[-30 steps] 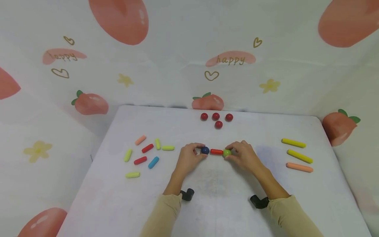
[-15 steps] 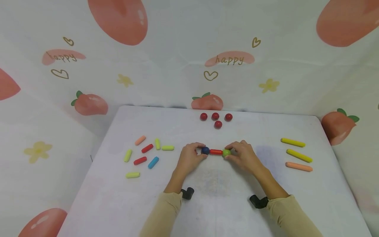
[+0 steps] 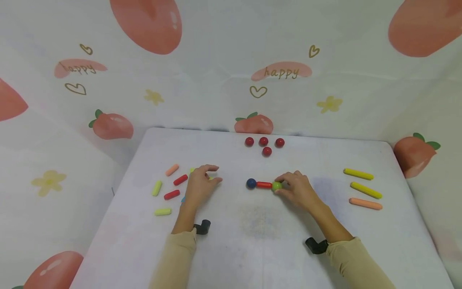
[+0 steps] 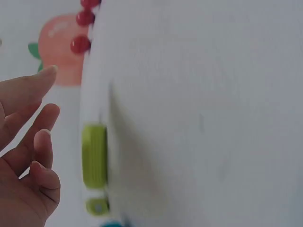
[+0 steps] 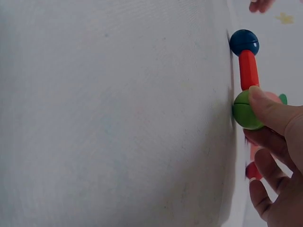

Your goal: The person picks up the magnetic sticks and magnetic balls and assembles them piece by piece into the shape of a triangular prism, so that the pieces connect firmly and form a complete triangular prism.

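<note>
My right hand (image 3: 296,189) pinches a green ball (image 5: 247,111) between thumb and fingers. A short red rod (image 3: 264,185) joins that ball to a dark blue ball (image 3: 251,183), and the three lie in a row on the table. My left hand (image 3: 200,185) is empty, thumb and fingers apart, over the short rods on the left. Partly hidden behind it are a blue rod (image 3: 183,199) and two yellow-green rods. In the left wrist view a yellow-green rod (image 4: 94,156) lies on the table beyond the fingers.
Several red balls (image 3: 267,151) sit near the table's back edge. Long yellow rods (image 3: 366,190) and an orange one (image 3: 365,203) lie at the right. Left of my left hand are short red rods (image 3: 171,194), a short orange rod (image 3: 172,169) and yellow-green ones (image 3: 163,211).
The red rod's left end met the dark blue ball, closing the gap between them. My left hand then let go of that ball and moved left. My right hand stayed on the green ball.
</note>
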Motion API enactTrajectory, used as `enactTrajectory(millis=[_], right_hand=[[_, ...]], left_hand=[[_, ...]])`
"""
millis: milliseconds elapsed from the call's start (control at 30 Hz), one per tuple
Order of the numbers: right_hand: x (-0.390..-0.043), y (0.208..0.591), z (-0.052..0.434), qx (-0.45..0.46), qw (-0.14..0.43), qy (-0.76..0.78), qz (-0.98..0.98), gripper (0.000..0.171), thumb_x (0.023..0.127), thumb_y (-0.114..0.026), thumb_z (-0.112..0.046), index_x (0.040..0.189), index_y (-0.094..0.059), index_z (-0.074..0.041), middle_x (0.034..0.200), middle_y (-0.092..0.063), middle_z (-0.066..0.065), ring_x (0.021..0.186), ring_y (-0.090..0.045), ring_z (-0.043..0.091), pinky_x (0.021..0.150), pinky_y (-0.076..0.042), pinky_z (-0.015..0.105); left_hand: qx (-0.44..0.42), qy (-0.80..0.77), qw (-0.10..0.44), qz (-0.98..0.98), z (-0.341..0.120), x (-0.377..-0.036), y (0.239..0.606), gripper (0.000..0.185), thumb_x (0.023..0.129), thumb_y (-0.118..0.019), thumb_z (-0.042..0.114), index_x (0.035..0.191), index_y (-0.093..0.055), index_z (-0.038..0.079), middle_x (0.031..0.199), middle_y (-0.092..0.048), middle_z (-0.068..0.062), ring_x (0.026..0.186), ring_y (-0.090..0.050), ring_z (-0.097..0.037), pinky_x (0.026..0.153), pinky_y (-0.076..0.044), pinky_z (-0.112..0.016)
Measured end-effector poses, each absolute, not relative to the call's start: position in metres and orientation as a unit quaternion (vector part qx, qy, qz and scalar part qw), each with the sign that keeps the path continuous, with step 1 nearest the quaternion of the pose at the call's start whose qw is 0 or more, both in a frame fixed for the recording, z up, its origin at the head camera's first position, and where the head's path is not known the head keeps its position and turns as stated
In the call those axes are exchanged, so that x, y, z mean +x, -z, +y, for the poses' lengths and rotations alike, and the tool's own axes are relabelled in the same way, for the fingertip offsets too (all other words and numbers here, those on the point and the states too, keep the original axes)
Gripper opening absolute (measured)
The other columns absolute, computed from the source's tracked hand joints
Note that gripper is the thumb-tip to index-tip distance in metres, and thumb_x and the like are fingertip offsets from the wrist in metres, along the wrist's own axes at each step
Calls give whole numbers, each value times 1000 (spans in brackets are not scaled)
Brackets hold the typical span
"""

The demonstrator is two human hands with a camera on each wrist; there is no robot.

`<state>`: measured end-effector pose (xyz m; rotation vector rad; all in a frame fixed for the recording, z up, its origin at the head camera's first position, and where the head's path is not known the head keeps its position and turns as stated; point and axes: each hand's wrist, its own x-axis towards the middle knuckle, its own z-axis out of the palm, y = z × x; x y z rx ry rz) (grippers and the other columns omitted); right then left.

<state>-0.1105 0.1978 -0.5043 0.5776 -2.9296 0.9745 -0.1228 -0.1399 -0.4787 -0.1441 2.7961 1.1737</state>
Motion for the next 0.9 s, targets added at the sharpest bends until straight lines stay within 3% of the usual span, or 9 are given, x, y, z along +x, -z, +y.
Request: enactTrajectory(millis=[133,400,767,900], right_hand=[[-111,503,198,181,-4,-312,-933,34,80,-88,-21,111,-74,-16,104,-76,0,91,-54,19,82,-38,37],[-111,502,199,181,-4,-310,-933,34,80,-87,-21,112,-75,-16,104,-76,1,91,-55,20,81,-39,37],[-109,503,198,184,5,-311,-932,34,79,-88,-20,111,-75,-15,103,-77,1,89,-53,19,80,-37,36],[-109,503,198,186,5,-309,-933,35,79,-88,-20,111,-75,-16,103,-77,1,89,-52,18,80,-37,36]], left_hand=[[-68,-371,61,924,-161,-123,480,41,89,-79,25,128,-69,23,121,-69,-1,100,-55,-23,84,-49,-36],[-54,-345,85,933,-174,-128,482,40,89,-78,16,127,-69,18,129,-70,-4,128,-55,-30,109,-46,-50],[-45,-307,101,945,-169,-132,484,26,90,-75,11,115,-72,16,114,-68,-6,113,-53,-26,97,-52,-43],[-26,-316,88,944,-164,-135,484,22,90,-76,14,111,-72,17,111,-71,-4,109,-60,-25,97,-53,-43]])
